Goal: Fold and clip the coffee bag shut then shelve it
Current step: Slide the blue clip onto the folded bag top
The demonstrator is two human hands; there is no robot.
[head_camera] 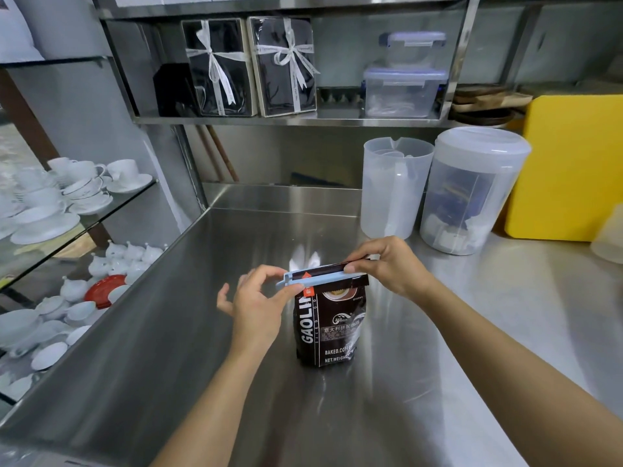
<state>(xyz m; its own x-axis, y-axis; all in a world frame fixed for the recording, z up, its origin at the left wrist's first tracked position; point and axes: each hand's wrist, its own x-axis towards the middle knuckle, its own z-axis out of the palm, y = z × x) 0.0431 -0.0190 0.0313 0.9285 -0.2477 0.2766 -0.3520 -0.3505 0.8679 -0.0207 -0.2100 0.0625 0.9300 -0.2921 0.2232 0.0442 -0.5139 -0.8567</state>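
Between my hands the coffee bag (328, 326) stands on the bench (188, 332), my right hand (387, 264) pinching its fold flat while my left hand (259, 306) pinches the blue clip (320, 280) along it.

- Bright, even light from overhead, cool white cast.
- Glare streaks on the steel counter (202, 332); hot spot just behind the coffee bag (328, 326).
- Shadows soft and faint.
- Wide-angle bend: shelf (286, 120) edges bow, forearms stretch toward the corners.
- Centre sharp, bag text readable; left cups (84, 183) slightly soft.
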